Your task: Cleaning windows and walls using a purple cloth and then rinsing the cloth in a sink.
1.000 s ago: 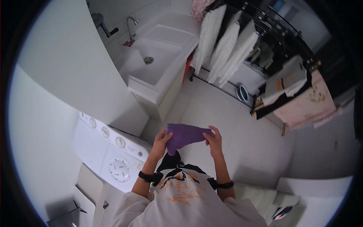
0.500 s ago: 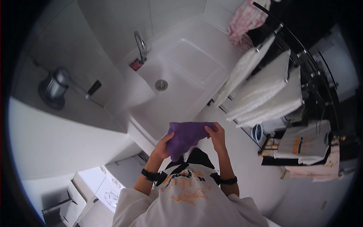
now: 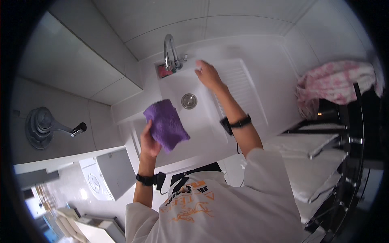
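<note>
A purple cloth [image 3: 166, 124] hangs over the near left part of the white sink [image 3: 202, 133]. My left hand [image 3: 150, 141] is closed on the cloth's lower left edge, with the thumb on top and the other fingers hidden under it. Stretched out over the sink, my right hand [image 3: 208, 75] is slightly blurred. It holds nothing, and a small gap shows between its thumb and forefinger. Nearest to it is the small lever [image 3: 184, 58] of the chrome faucet [image 3: 170, 50], a little way off its fingertips.
A round metal drain [image 3: 189, 101] lies in the basin, beside a ribbed washboard [image 3: 241, 93]. A red item [image 3: 164, 71] sits behind the faucet. At right are a pink-and-white cloth [image 3: 336, 83] and a black rack [image 3: 356, 162] with white textiles. A chrome wall lever [image 3: 54, 127] juts out at left.
My right hand has let go of the cloth and moved forward toward the faucet. The left hand has carried the cloth forward and left, over the sink. The view has shifted toward the sink.
</note>
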Motion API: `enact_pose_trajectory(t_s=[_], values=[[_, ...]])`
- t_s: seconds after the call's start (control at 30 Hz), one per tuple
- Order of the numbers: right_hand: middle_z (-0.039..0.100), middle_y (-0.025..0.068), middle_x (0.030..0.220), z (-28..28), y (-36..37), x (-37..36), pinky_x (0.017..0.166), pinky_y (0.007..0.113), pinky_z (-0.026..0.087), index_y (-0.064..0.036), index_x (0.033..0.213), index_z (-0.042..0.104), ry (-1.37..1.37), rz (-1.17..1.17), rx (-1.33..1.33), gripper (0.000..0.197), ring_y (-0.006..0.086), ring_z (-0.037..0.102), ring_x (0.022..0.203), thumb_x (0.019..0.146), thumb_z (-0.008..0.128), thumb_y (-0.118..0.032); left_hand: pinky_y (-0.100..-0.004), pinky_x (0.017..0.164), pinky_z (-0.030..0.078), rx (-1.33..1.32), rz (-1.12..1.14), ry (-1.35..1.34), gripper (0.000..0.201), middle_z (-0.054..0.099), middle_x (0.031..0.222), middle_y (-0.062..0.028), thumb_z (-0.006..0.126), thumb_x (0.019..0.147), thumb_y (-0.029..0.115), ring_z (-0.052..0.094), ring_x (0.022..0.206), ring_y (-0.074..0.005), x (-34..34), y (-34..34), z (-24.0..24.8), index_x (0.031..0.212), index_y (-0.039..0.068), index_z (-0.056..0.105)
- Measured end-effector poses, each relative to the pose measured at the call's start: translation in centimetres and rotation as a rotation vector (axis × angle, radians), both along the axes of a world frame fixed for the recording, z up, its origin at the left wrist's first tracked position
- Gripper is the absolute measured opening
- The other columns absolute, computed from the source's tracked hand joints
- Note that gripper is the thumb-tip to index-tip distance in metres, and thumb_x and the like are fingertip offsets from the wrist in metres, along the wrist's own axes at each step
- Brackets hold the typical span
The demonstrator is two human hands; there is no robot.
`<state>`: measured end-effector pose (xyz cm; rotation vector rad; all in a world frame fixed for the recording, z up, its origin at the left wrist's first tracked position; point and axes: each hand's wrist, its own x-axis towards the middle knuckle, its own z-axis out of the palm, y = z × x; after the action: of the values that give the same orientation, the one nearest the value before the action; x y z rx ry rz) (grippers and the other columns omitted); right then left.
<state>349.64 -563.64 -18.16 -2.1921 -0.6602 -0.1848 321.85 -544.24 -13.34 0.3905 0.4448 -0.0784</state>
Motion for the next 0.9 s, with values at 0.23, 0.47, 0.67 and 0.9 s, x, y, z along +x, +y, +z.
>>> enact_pose_trajectory(t_s=[0.23, 0.47, 0.67, 0.9], values=[[0.058, 0.0258, 0.119, -3.4, 5.6, 7.6, 0.094, 0.043, 0.046, -0.0015, 0.134, 0.044, 0.267, 0.134, -0.195, 0.049, 0.0386, 0.055, 0.111, 0.086, 0.049, -0.003, -0.0409, 0.104, 0.041, 0.144, 0.103, 0.026, 0.043, 0.058, 0.124, -0.0141, 0.057, 0.090, 0.016, 0.055, 0.115, -0.0276, 7.4, -0.1, 0.5, 0.129, -0.001, 0.047], [0.058, 0.0269, 0.118, -3.5, 3.3, 5.6, 0.093, 0.044, 0.046, -0.0021, 0.133, 0.046, 0.130, 0.207, -0.196, 0.048, 0.0394, 0.054, 0.112, 0.086, 0.046, 0.002, -0.0402, 0.102, 0.041, 0.041, 0.085, 0.035, 0.039, 0.060, 0.120, -0.0131, 0.057, 0.090, 0.015, 0.057, 0.112, -0.0268, 10.3, -0.7, -0.2, 0.125, 0.000, 0.049], [0.060, 0.0229, 0.112, -4.2, 3.9, -1.4, 0.088, 0.041, 0.047, -0.0032, 0.130, 0.046, 0.421, -0.054, 0.248, 0.047, 0.0384, 0.058, 0.107, 0.089, 0.061, -0.018, -0.0401, 0.101, 0.043, 0.019, 0.069, 0.051, 0.033, 0.062, 0.115, -0.0126, 0.054, 0.092, 0.015, 0.058, 0.109, -0.0252, 11.5, -1.2, -2.2, 0.121, 0.000, 0.052], [0.061, 0.0053, 0.111, -1.7, 4.7, -9.7, 0.090, 0.029, 0.045, -0.0036, 0.126, 0.052, 1.657, 0.039, 1.225, 0.046, 0.0133, 0.057, 0.102, 0.094, 0.057, -0.036, -0.0362, 0.090, 0.049, 0.254, 0.028, 0.192, 0.028, 0.064, 0.108, -0.0127, 0.054, 0.093, 0.016, 0.063, 0.098, -0.0241, 13.9, -1.9, -5.4, 0.115, -0.001, 0.056]])
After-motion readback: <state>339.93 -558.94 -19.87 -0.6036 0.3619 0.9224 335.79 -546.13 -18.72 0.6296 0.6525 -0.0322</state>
